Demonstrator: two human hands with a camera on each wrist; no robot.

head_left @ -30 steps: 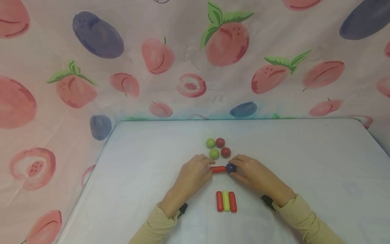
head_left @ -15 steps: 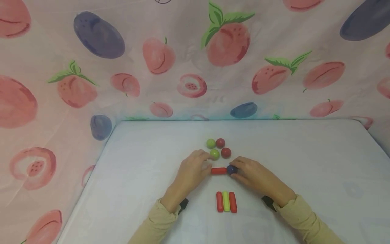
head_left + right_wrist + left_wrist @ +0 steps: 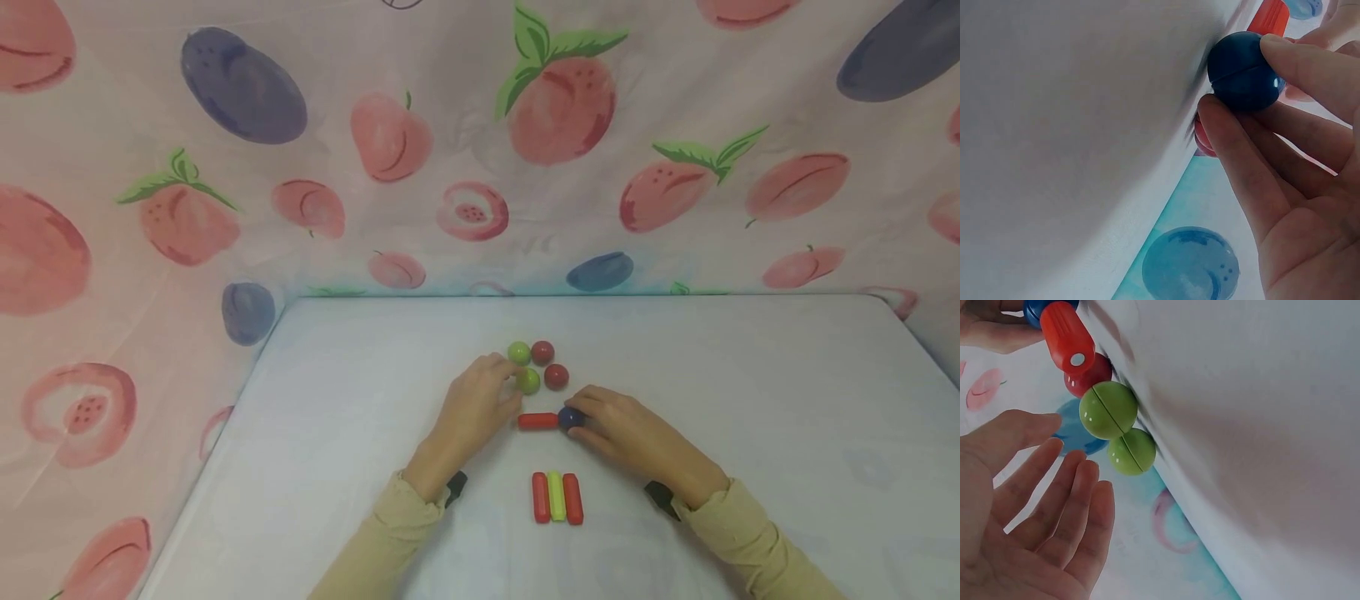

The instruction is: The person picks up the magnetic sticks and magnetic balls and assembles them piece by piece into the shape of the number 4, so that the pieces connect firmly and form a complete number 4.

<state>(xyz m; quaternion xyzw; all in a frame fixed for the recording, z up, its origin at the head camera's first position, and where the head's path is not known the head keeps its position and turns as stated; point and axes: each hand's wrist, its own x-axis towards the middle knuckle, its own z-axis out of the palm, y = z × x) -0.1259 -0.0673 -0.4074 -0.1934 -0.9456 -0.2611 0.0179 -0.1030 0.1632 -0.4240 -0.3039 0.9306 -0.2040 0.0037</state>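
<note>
My right hand (image 3: 626,425) pinches a dark blue ball (image 3: 570,417) between thumb and fingers; the right wrist view shows the thumb on the ball (image 3: 1244,72) from above. A red rod (image 3: 537,421) extends leftward from the blue ball, end against it. Its free end carries a small silvery disc (image 3: 1077,359), seen in the left wrist view. My left hand (image 3: 476,406) holds nothing, its fingers loosely bent and spread beside the nearer green ball (image 3: 530,382). In the head view the fingertips overlap that ball's left edge.
Another green ball (image 3: 519,352) and two red balls, one at the back (image 3: 542,352) and one nearer (image 3: 556,377), complete a cluster on the white table (image 3: 360,375). Toward the front lie two red rods flanking a yellow-green rod (image 3: 556,496). Fruit-printed cloth (image 3: 420,217) hangs behind.
My left hand has left the red rod's free end and moved up and away to the nearer green ball. My right hand keeps its pinch on the blue ball, nearly still.
</note>
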